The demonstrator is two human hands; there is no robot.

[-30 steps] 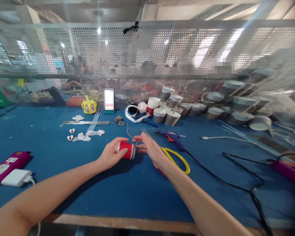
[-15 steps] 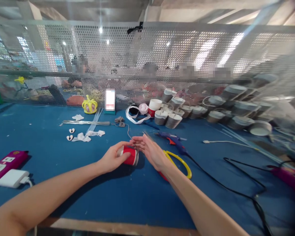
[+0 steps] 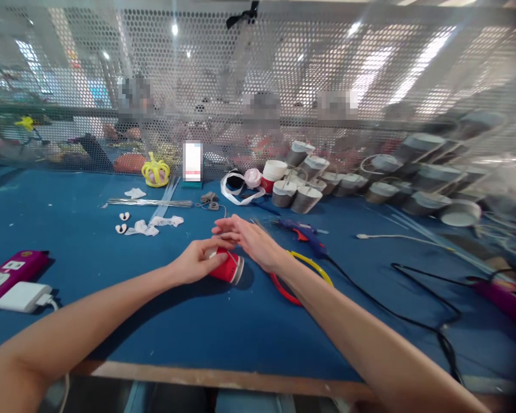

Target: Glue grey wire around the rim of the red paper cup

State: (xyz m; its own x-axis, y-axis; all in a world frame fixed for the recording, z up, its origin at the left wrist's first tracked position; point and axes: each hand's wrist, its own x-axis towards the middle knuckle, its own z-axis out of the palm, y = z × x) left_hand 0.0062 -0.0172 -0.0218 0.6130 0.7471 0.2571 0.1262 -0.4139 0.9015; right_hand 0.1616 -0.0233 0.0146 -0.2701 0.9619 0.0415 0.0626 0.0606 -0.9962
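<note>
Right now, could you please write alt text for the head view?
A person's left hand holds a red cup sideways at a blue table, the right hand close by. A blue glue gun lies to the right, with gray buckets piled farther back.

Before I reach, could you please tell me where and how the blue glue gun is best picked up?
The blue glue gun is probably best taken by its handle, from the near right: it lies on its side with the handle slanting that way, while the nozzle points left. Avoid the red trigger and mind the black cord leaving the handle's end.
</note>
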